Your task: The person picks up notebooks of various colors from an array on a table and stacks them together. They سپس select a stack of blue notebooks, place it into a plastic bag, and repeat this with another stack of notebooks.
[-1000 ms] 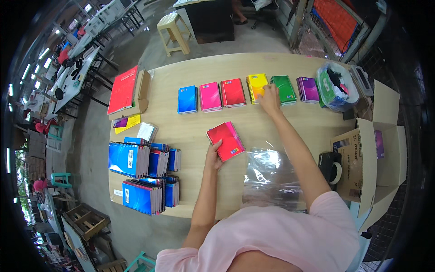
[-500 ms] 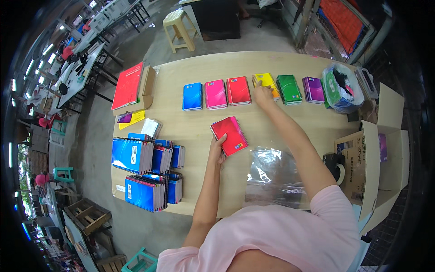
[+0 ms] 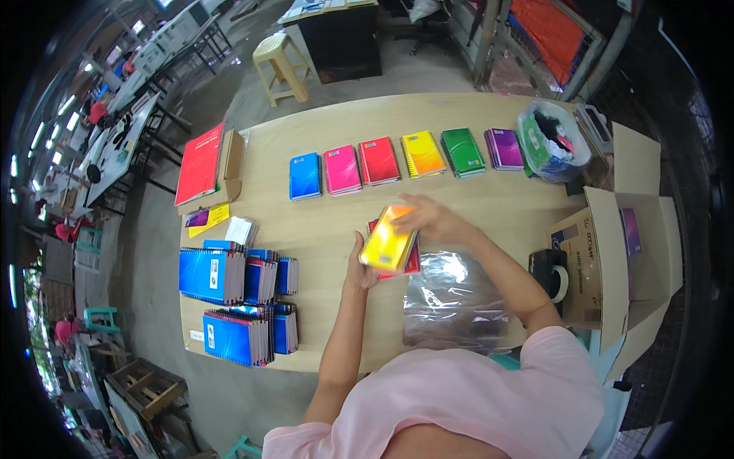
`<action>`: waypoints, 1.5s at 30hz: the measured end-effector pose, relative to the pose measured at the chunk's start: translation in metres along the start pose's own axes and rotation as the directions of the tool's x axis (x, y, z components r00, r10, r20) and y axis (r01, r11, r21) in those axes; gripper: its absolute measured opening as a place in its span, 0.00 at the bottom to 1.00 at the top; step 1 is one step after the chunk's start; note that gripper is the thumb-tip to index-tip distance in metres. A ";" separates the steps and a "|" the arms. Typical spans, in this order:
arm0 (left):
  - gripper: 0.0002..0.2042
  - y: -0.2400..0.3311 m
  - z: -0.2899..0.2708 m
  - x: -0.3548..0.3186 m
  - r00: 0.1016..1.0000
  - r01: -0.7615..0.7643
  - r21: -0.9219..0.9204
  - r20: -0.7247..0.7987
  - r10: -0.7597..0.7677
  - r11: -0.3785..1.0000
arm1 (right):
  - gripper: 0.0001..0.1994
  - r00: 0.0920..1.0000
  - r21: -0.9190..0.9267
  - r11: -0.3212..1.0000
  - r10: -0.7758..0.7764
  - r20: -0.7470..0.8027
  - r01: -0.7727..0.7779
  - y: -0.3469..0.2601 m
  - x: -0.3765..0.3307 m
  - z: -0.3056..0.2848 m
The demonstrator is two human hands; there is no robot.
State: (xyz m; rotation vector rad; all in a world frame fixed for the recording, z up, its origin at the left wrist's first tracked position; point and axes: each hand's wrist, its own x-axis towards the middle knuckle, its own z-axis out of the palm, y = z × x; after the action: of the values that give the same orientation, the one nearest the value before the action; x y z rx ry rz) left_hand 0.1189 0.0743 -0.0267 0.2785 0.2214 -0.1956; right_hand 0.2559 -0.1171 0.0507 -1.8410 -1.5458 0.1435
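Note:
My left hand [image 3: 361,264] is closed on the left edge of a red spiral notebook [image 3: 414,262], held above the middle of the table. A yellow spiral notebook [image 3: 384,249], slightly blurred, lies over the red one and covers most of it. At its upper right edge, my right hand [image 3: 428,219] grips the yellow notebook. Beyond my hands runs a row of small notebook stacks: blue [image 3: 305,175], pink [image 3: 342,168], red [image 3: 379,159], yellow [image 3: 422,153], green [image 3: 462,151] and purple [image 3: 505,148].
Larger blue spiral notebooks [image 3: 229,336] are piled at the left. Clear plastic bags [image 3: 455,298] lie near my right forearm. A tape dispenser [image 3: 547,271] and an open cardboard box [image 3: 585,264] stand at the right; a filled plastic bag [image 3: 552,145] sits at the back right.
My right hand has come back from the yellow stack toward me with a yellow notebook, now over the red one in my left hand. The view has shifted slightly.

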 end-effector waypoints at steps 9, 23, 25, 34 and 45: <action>0.22 -0.037 -0.035 -0.006 0.977 0.147 0.053 -0.164 -0.137 0.988 | 0.25 0.617 -0.317 0.535 0.601 -0.508 -0.783 0.137 -0.042 -0.038; 0.21 -0.017 -0.022 0.006 0.974 0.089 0.188 -0.220 -0.046 0.978 | 0.15 0.737 0.440 0.807 0.564 -0.372 -0.395 0.077 -0.038 -0.070; 0.21 -0.020 -0.020 0.008 0.976 0.151 0.156 -0.183 -0.121 0.976 | 0.14 0.905 0.617 0.777 0.343 -0.252 -0.123 0.053 -0.044 -0.054; 0.21 -0.048 -0.025 -0.016 0.960 0.217 0.209 -0.224 -0.169 0.953 | 0.24 0.761 0.590 0.729 0.586 -0.276 -0.347 0.038 -0.055 0.008; 0.21 -0.042 -0.035 -0.021 0.940 0.056 0.248 -0.339 0.033 0.967 | 0.21 0.418 -0.255 0.357 0.520 -0.745 -0.899 0.190 -0.104 -0.093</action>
State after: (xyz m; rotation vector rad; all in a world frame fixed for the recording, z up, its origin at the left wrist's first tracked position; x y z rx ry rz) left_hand 0.0832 0.0479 -0.0653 0.5685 0.5445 -0.1868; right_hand 0.4294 -0.2558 -0.0274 -2.7121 -0.1484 -0.5494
